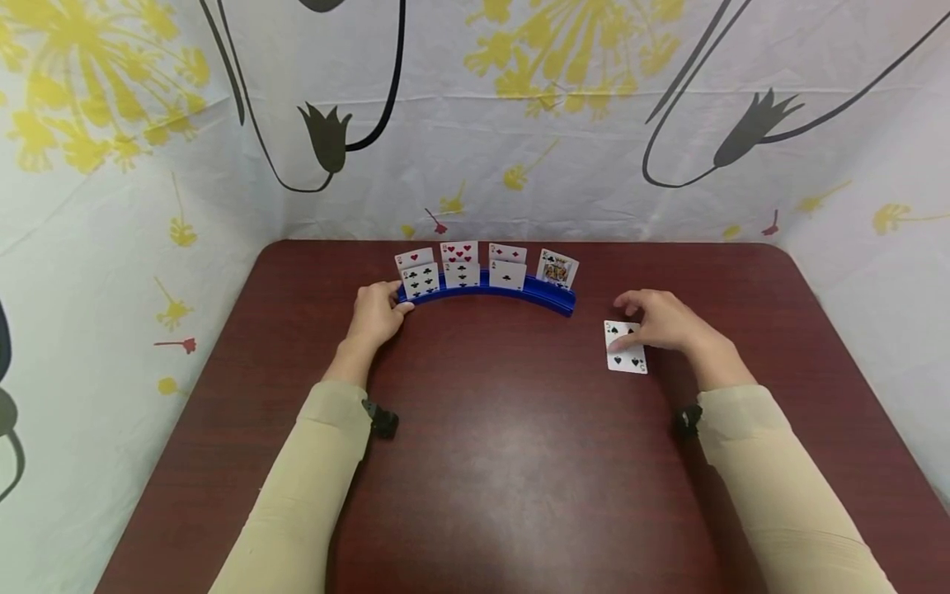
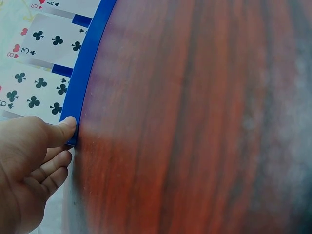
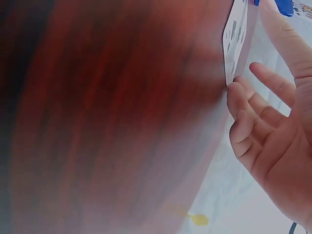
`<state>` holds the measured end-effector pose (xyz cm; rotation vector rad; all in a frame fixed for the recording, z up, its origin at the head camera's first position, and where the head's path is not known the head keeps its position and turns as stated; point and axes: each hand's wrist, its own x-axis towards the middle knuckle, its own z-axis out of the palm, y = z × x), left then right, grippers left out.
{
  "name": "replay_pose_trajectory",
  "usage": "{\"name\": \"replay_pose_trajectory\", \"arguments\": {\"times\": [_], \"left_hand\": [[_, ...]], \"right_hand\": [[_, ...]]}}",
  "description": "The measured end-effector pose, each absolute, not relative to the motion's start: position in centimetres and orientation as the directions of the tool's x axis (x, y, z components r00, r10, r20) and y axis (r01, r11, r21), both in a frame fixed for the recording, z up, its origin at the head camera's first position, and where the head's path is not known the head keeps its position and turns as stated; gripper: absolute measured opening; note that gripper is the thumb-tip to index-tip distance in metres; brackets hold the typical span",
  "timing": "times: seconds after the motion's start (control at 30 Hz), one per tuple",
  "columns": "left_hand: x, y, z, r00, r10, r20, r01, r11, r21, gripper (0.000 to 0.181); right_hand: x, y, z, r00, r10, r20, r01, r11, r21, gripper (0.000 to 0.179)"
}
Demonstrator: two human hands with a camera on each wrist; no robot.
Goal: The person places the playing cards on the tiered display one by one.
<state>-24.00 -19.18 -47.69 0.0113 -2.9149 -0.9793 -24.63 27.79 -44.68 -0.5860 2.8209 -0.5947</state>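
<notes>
A curved blue card holder stands toward the back of the table. My left hand grips its left end, the thumb along the front edge, as the left wrist view also shows. In the holder's front row stand a six of clubs, a three of clubs and an ace of clubs. Behind them are red cards, among them an eight of hearts; a king stands at the right. My right hand hovers at a five of spades lying face up, thumb over it and spread from the fingers.
The dark red-brown wooden table has rounded back corners. A white sheet with yellow and dark flower prints hangs close behind and along both sides. Dark devices are strapped to both wrists over the beige sleeves.
</notes>
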Motion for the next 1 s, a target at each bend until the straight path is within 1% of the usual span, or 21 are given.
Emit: {"name": "replay_pose_trajectory", "arguments": {"times": [0.23, 0.37, 0.53, 0.7, 0.87, 0.93, 1.0], "left_hand": [[-23.96, -19.13, -47.53, -0.998, -0.026, 0.051, 0.010, 0.797, 0.604, 0.052], [-23.91, -19.11, -47.43, -0.998, -0.027, 0.051, 0.009, 0.795, 0.607, 0.052], [-23.94, -19.11, -47.48, -0.998, -0.025, 0.053, 0.012, 0.792, 0.610, 0.052], [-23.95, -19.09, -47.55, -0.998, -0.024, 0.056, 0.015, 0.791, 0.611, 0.052], [-23.97, -19.12, -47.58, -0.998, -0.022, 0.055, 0.016, 0.794, 0.608, 0.051], [-23.97, -19.14, -47.61, -0.998, -0.022, 0.057, 0.017, 0.796, 0.605, 0.051], [-23.96, -19.16, -47.60, -0.998, -0.024, 0.060, 0.017, 0.795, 0.606, 0.051]], "right_hand": [[-24.34, 28.31, -44.55, -0.891, -0.422, -0.164, -0.328, 0.851, -0.411, 0.083], [-24.36, 28.47, -44.62, -0.881, -0.440, -0.173, -0.339, 0.844, -0.416, 0.081], [-24.41, 28.48, -44.67, -0.886, -0.433, -0.166, -0.336, 0.846, -0.414, 0.075], [-24.42, 28.37, -44.67, -0.898, -0.415, -0.144, -0.329, 0.853, -0.405, 0.063], [-24.44, 28.27, -44.70, -0.916, -0.380, -0.130, -0.294, 0.855, -0.428, 0.058], [-24.48, 28.16, -44.71, -0.924, -0.369, -0.095, -0.292, 0.845, -0.447, 0.056], [-24.54, 28.04, -44.73, -0.929, -0.368, -0.031, -0.313, 0.828, -0.466, 0.052]]}}
